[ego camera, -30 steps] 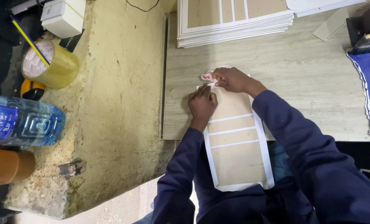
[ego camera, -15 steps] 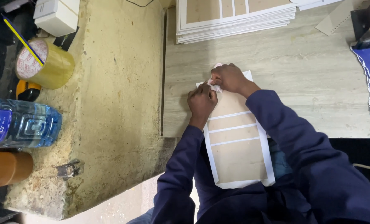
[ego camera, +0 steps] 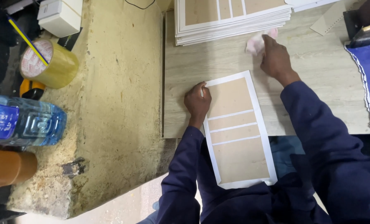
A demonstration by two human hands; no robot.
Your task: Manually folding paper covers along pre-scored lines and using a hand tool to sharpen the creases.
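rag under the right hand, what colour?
Pink and white, the rag under the right hand; head view.

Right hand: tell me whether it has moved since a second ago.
Yes. The right hand left the board corner and went up toward the stack of boards.

Under your left fingers (ego camera: 199,93) lies a matt brown board (ego camera: 238,130) with smooth white paper edging. Your right fingers (ego camera: 270,43) press a soft pink cloth (ego camera: 255,41) to the pale wood-grain worktop (ego camera: 218,58). Left of them, rough concrete (ego camera: 118,103) and glossy tape (ego camera: 48,64).
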